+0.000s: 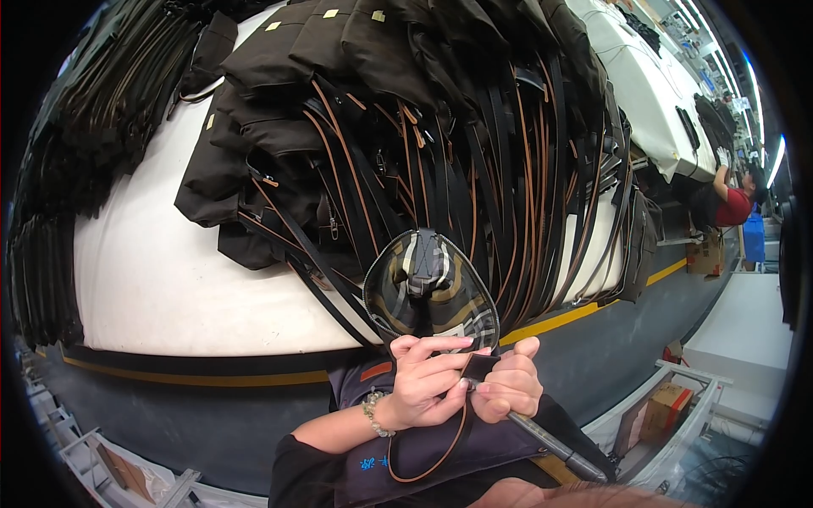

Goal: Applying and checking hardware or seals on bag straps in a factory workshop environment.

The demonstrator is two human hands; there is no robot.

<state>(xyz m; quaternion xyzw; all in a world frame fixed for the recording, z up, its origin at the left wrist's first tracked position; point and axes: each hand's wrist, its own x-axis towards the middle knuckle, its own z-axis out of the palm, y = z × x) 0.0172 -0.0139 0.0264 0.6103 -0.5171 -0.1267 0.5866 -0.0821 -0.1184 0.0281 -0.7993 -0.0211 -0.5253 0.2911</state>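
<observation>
An open dark bag point(430, 292) with plaid lining and a zipper round its mouth hangs at the table's edge, just beyond my hands. Between my hands is a small dark leather tab point(480, 366). My left hand point(423, 385), with a beaded bracelet at the wrist, pinches the tab's left side. The fingers of my right hand point(510, 385) are curled closed at its right side. A thin brown-edged strap point(436, 464) loops down below the left hand. From under the right hand a dark, rod-like length point(559, 447) runs down to the right; its kind is unclear.
Many dark bags point(322, 51) with long straps point(525, 195) are heaped on the white padded table point(144, 279). Further dark pieces point(93, 102) hang at the left. At far right a person in red point(733, 206) works near a cardboard box point(705, 254). Metal-framed carts point(677, 398) stand behind.
</observation>
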